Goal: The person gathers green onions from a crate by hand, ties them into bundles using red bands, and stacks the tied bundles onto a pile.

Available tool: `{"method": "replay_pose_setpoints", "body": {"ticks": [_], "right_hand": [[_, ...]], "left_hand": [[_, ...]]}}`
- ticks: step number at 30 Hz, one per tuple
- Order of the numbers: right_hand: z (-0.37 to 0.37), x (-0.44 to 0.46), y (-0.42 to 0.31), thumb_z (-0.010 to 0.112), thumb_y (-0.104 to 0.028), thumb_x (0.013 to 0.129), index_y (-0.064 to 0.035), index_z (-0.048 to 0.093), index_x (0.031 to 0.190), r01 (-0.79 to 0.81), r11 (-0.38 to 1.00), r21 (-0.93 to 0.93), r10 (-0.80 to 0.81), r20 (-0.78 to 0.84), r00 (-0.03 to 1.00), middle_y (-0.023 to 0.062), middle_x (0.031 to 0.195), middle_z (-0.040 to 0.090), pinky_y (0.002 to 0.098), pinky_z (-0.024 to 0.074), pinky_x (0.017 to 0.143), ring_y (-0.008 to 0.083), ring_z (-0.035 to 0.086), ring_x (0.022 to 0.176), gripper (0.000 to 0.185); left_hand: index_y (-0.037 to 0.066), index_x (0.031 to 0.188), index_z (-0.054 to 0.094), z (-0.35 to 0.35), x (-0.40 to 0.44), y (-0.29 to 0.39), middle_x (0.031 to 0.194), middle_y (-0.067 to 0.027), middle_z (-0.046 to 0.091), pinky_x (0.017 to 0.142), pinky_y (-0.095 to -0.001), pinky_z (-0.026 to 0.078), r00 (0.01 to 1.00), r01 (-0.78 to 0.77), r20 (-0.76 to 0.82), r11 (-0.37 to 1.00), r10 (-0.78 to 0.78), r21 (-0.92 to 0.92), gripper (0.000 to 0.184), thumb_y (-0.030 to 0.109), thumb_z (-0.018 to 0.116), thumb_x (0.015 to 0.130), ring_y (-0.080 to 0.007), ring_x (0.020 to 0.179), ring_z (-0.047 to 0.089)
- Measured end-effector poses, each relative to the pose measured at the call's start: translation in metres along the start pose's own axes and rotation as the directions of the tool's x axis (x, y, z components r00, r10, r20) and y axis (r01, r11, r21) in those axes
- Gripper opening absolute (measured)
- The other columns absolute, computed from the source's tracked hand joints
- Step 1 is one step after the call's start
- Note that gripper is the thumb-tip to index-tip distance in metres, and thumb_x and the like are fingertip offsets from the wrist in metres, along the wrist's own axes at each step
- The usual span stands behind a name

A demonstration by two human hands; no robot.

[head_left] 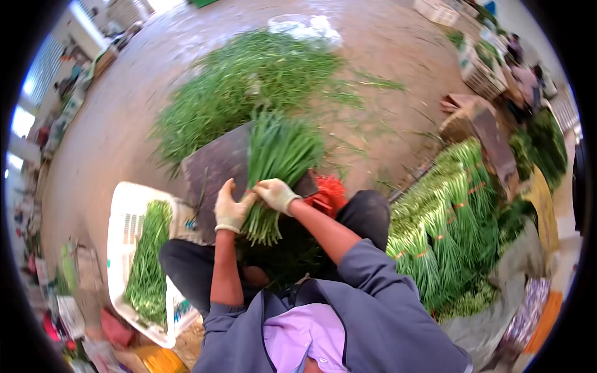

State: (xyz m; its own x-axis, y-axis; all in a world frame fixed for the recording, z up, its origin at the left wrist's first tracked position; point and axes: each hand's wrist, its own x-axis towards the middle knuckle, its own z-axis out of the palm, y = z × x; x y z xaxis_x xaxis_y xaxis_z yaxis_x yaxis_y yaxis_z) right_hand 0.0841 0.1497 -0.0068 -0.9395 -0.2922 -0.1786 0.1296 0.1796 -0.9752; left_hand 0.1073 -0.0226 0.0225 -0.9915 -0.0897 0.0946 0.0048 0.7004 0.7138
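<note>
Head view: just left of the frame's centre, the cream-gloved left hand (231, 210), half open, and the cream-gloved right hand (277, 194), more closed, pinch a fan-shaped bundle of long green stalks (280, 149) near its pale ends. Gripping well means snug, even pressure at the narrow waist, ends level, no stem crushed. Counted: two hands, one held bundle, one loose green heap (249, 74) above, one white plastic crate (115, 248) lower left; the banded bundles (457, 214) at right overlap too much to count.
</note>
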Motion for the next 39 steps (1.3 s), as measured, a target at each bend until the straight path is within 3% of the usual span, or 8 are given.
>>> {"method": "replay_pose_setpoints", "body": {"ticks": [3, 9, 13, 17, 19, 22, 33, 39], "right_hand": [[0.002, 0.006, 0.001, 0.058, -0.026, 0.097, -0.001, 0.072, 0.093, -0.116, 0.979, 0.165, 0.109, 0.051, 0.993, -0.001, 0.07, 0.063, 0.0256, 0.0435, 0.054, 0.0086, 0.054, 0.058, 0.028], [0.01, 0.005, -0.002, 0.058, -0.024, 0.095, 0.0021, 0.07, 0.091, 0.041, 0.992, -0.118, -0.047, -0.049, 0.998, 0.0099, 0.077, 0.069, 0.0327, 0.0488, 0.069, 0.0168, 0.062, 0.071, 0.029], [0.011, -0.01, -0.016, 0.057, -0.022, 0.096, 0.0004, 0.067, 0.086, 0.518, 0.739, -0.431, -0.562, 0.029, 0.826, 0.0061, 0.072, 0.065, 0.0325, 0.0469, 0.065, 0.0151, 0.057, 0.066, 0.026], [-0.021, -0.029, -0.056, 0.063, -0.022, 0.094, 0.0021, 0.067, 0.089, 0.114, 0.977, 0.18, -0.099, -0.092, 0.991, 0.0055, 0.075, 0.066, 0.0306, 0.0482, 0.067, 0.0139, 0.058, 0.07, 0.025], [-0.034, -0.027, -0.053, 0.065, -0.022, 0.092, 0.0026, 0.068, 0.094, 0.153, 0.983, 0.103, -0.114, -0.313, 0.943, 0.0097, 0.081, 0.069, 0.0301, 0.0505, 0.073, 0.0165, 0.064, 0.077, 0.025], [-0.039, -0.023, -0.017, 0.068, -0.024, 0.088, 0.0014, 0.07, 0.099, 0.007, 0.99, -0.139, -0.039, -0.225, 0.974, 0.0159, 0.09, 0.072, 0.0349, 0.0525, 0.077, 0.0238, 0.069, 0.083, 0.028], [0.009, -0.037, -0.006, 0.07, -0.042, 0.084, 0.0, 0.073, 0.088, -0.067, 0.878, -0.474, 0.044, -0.059, 0.997, 0.0183, 0.076, 0.069, 0.039, 0.0516, 0.071, 0.0288, 0.069, 0.073, 0.043], [0.007, -0.026, 0.008, 0.069, -0.048, 0.08, 0.0039, 0.071, 0.084, -0.189, 0.918, -0.35, 0.166, -0.095, 0.982, 0.0239, 0.077, 0.068, 0.0429, 0.0515, 0.075, 0.0365, 0.069, 0.081, 0.053]], "left_hand": [[-0.009, 0.145, 0.032, -0.006, -0.013, 0.019, 0.141, -0.0281, 0.046, 0.109, -0.0429, 0.039, 0.963, -0.016, 0.265, 0.972, -0.049, 0.236, 0.126, 0.049, 0.092, 0.051, -0.0381, 0.131, 0.047], [-0.001, 0.149, 0.026, 0.046, -0.026, 0.028, 0.135, -0.0218, 0.049, 0.103, -0.0444, 0.043, 0.957, 0.067, 0.182, 0.784, -0.225, 0.618, 0.132, 0.055, 0.09, 0.048, -0.0369, 0.122, 0.053], [0.002, 0.147, 0.032, 0.023, -0.011, 0.016, 0.115, -0.0191, 0.064, 0.092, -0.0408, 0.052, 0.937, 0.139, 0.22, 0.866, -0.272, 0.48, 0.114, 0.05, 0.084, 0.058, -0.0374, 0.106, 0.064], [0.001, 0.132, 0.053, -0.009, -0.008, 0.012, 0.113, -0.0157, 0.068, 0.091, -0.0373, 0.052, 0.928, 0.198, 0.315, 0.979, -0.201, 0.042, 0.084, 0.034, 0.085, 0.061, -0.0277, 0.1, 0.068], [0.001, 0.127, 0.058, -0.004, -0.007, -0.013, 0.113, -0.0097, 0.069, 0.088, -0.0342, 0.052, 0.866, 0.385, 0.486, 0.779, -0.12, -0.495, 0.064, 0.023, 0.083, 0.072, -0.02, 0.097, 0.067], [0.002, 0.124, 0.06, -0.001, -0.015, -0.032, 0.113, -0.0062, 0.067, 0.087, -0.0319, 0.052, 0.785, 0.576, 0.609, 0.493, -0.111, -0.652, 0.05, 0.017, 0.078, 0.081, -0.0156, 0.098, 0.065], [-0.001, 0.133, 0.052, 0.02, -0.023, -0.053, 0.123, -0.0096, 0.062, 0.094, -0.0327, 0.047, 0.85, 0.473, 0.516, 0.581, -0.104, -0.663, 0.061, 0.042, 0.068, 0.092, -0.0171, 0.108, 0.059], [-0.003, 0.134, 0.05, 0.032, -0.023, -0.059, 0.121, -0.0119, 0.062, 0.096, -0.0324, 0.045, 0.882, 0.442, 0.435, 0.633, -0.179, -0.635, 0.07, 0.045, 0.071, 0.088, -0.0178, 0.108, 0.058]]}}
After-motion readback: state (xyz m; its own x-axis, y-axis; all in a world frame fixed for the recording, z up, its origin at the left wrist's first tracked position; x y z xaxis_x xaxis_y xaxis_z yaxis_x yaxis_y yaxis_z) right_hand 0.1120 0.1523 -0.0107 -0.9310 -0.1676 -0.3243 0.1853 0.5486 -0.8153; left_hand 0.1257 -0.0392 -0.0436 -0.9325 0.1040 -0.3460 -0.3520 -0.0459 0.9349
